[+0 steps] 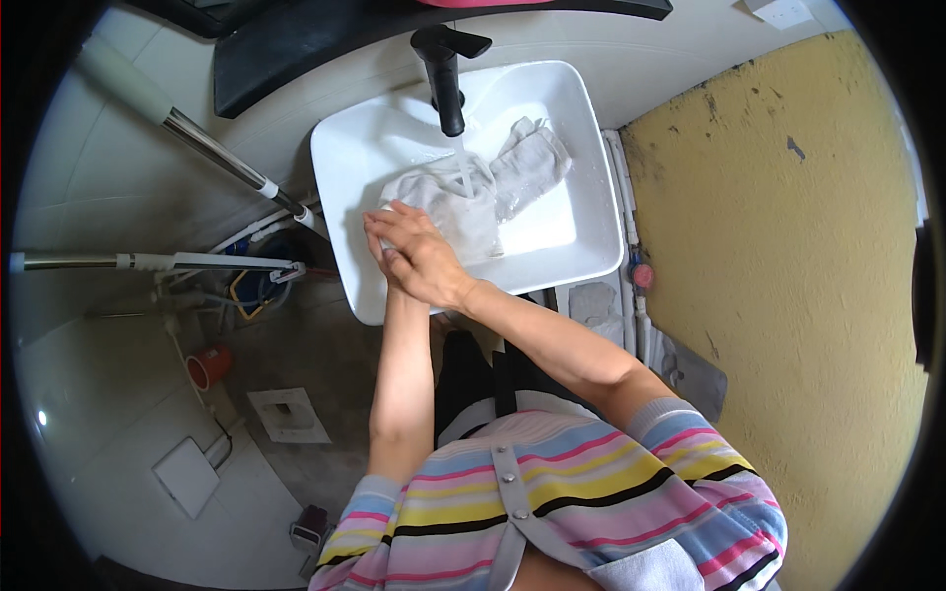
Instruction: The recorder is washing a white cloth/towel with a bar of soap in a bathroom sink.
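Observation:
My hands are pressed together over the near left part of a white washbasin. On top lies my right hand, its fingers stretched out across the other hand. Beneath it is my left hand, mostly covered; the part of its fingers that shows looks straight. Neither hand holds anything that I can see. Just beyond them a wet, pale grey-white cloth, perhaps a garment, lies crumpled in the basin, one part stretching to the right. Water runs onto it from a black faucet.
A black shelf spans the wall behind the faucet. Metal poles lean at the left. On the floor at lower left are a red bucket and a squat toilet. White pipes run along the yellow wall at right.

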The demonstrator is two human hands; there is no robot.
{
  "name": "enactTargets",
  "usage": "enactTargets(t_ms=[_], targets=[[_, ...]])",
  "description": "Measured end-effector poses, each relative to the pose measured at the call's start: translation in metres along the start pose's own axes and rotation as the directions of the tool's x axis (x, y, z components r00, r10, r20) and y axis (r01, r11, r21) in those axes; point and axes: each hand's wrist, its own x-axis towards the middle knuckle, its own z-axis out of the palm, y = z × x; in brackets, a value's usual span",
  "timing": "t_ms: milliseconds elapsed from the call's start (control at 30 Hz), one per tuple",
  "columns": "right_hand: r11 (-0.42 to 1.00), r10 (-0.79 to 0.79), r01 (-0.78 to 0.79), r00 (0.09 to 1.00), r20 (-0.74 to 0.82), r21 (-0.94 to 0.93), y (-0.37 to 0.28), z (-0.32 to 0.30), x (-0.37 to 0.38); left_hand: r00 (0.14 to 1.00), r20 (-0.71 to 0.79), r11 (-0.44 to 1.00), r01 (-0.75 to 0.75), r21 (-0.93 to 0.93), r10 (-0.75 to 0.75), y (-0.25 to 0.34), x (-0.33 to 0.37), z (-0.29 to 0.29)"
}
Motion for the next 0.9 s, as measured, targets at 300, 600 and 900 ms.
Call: enactTargets(t_ms=[300,600,900], targets=[[0.973,0.044,-0.071,0.991,-0.128,-0.217,0.055,-0.023,0.008,0.927,-0.364,0.981,0.145,0.131,-0.089,-0.012,-0.004,0.100],[0.832,0.002,0.143,0.966,0.259,-0.537,0.115,-0.094,-0.027,0.904,-0.424,0.996,0.018,-0.091,-0.055,0.031,-0.018,0.105],[0.664,-0.191,0.375,0.921,0.339,-0.647,0.098,-0.080,-0.033,0.900,-0.432,0.965,-0.058,-0.254,-0.060,0.051,-0.028,0.060]])
